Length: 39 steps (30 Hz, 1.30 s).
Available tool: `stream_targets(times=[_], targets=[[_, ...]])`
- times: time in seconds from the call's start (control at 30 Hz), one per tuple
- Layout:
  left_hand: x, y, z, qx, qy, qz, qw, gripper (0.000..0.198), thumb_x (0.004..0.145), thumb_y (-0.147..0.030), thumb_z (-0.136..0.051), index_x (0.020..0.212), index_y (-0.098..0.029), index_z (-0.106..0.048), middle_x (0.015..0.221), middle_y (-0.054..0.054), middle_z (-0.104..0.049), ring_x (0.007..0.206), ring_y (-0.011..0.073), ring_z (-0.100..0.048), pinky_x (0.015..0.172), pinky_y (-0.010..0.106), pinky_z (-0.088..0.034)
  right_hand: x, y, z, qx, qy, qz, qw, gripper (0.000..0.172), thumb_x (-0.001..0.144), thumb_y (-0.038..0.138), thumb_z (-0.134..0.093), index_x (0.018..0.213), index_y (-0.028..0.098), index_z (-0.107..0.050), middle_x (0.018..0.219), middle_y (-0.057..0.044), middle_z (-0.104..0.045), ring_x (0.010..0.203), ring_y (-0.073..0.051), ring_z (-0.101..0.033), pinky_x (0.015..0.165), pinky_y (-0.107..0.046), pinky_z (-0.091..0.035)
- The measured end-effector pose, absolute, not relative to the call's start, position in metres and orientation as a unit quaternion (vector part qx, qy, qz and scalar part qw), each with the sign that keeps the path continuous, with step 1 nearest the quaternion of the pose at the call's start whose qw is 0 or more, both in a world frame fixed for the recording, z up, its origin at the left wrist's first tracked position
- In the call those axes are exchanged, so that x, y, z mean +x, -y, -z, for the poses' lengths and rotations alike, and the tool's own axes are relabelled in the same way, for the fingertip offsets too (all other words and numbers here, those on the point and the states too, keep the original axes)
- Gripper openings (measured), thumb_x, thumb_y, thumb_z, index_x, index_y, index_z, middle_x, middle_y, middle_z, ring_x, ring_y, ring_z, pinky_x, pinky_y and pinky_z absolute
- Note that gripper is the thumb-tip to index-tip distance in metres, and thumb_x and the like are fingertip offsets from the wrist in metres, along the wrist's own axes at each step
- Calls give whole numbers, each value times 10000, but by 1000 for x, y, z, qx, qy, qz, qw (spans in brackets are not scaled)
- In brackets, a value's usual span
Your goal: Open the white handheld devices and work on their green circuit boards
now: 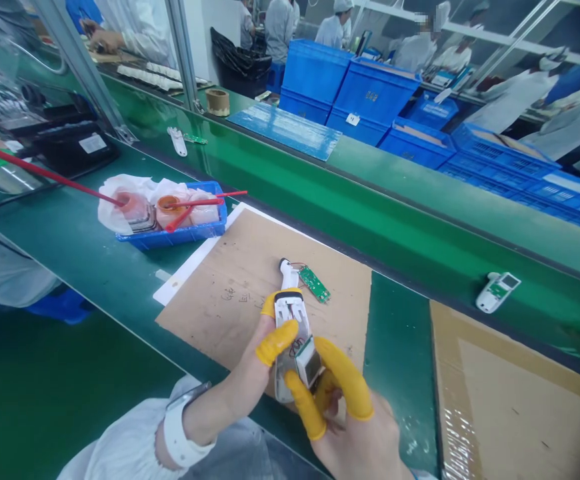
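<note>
Snugly, white housing point(288, 312) between cotted fingers point(276, 341)

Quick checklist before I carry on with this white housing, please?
1. Yellow finger cots on the left hand and right hand: ok.
2. Grip on the white housing, held by both hands: ok.
3. Small screen seated in the housing: cannot tell, the fingers partly hide it.
4. Green circuit board lying on the cardboard sheet, apart from the hands: ok.
5. Thin wires by the board, whether attached: cannot tell, too small.
6. Blue tray of cups and red brushes, off the cardboard: ok.
</note>
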State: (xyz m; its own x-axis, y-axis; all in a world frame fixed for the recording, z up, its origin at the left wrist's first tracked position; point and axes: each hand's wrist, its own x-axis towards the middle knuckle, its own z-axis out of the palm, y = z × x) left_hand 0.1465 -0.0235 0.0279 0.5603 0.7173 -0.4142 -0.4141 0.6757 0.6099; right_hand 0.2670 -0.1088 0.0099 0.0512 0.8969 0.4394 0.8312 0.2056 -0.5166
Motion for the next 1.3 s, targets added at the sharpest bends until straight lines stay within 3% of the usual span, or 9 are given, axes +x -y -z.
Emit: stream_targets(times=[0.17,0.3,0.43,0.53,0.7,0.87,1.03,1.2,1.3], targets=[[143,30,-25,263,-300,-321,859,448,762,-450,-683,1149,-268,-547,978,12,-666,848,149,-606,752,241,-464,270,115,-5,-631,663,-144,377,576,818,328,-560,1362,391,-382,720,-29,-657,540,-254,-632,492,-405,-566],[131,32,-19,337,-242,-287,864,397,862,-447,-528,1213,-263,-509,1075,47,-655,1014,207,-609,909,338,-466,279,109,-22,-636,651,-216,355,500,830,351,-604,1292,327,-413,768,-33,-655,504,-184,-556,439,-321,-509],[119,28,-24,476,-207,-234,822,518,792,-221,-647,1263,-285,-441,1184,63,-605,1099,231,-577,936,363,-457,283,100,-40,-625,616,-307,370,329,871,405,-586,1181,337,-500,733,-8,-636,549,-167,-565,479,-284,-516],[117,26,-34,552,-247,-194,772,506,774,-85,-606,1233,-252,-475,1190,86,-581,1093,231,-567,946,372,-453,282,105,-34,-597,586,-360,413,387,912,394,-519,1292,391,-442,776,-13,-652,545,-160,-575,466,-269,-525],[116,28,-41,547,-252,-187,776,359,898,-245,-470,1257,-226,-472,1182,122,-558,1110,249,-542,976,421,-436,278,127,-3,-624,596,-281,420,645,787,423,-654,1368,471,-379,867,-21,-711,615,-267,-674,502,-389,-588],[118,37,-40,388,-176,-254,868,414,956,-457,-312,1290,-307,-505,1181,76,-617,1128,239,-574,972,404,-447,269,124,-4,-632,629,-164,423,713,718,444,-684,1342,567,-362,972,44,-727,696,-335,-706,452,-436,-591],[124,42,-41,336,-200,-308,867,504,839,-478,-592,1307,-331,-479,1170,56,-647,1122,252,-586,981,413,-451,263,114,-28,-635,645,-97,413,683,802,312,-655,1384,502,-352,956,19,-728,696,-283,-715,513,-380,-618],[132,45,-33,254,-234,-309,886,480,735,-611,-642,1079,-277,-634,1018,49,-698,1006,249,-645,923,408,-496,271,113,-43,-612,705,-96,345,682,891,406,-562,1462,440,-191,1136,-25,-675,849,-292,-709,602,-407,-638],[134,43,-35,221,-253,-318,886,427,767,-575,-638,1113,-329,-600,1031,13,-702,992,188,-645,913,337,-497,276,111,-47,-590,746,-98,291,661,936,407,-464,1497,349,-120,1223,-75,-627,939,-292,-686,657,-415,-632]])
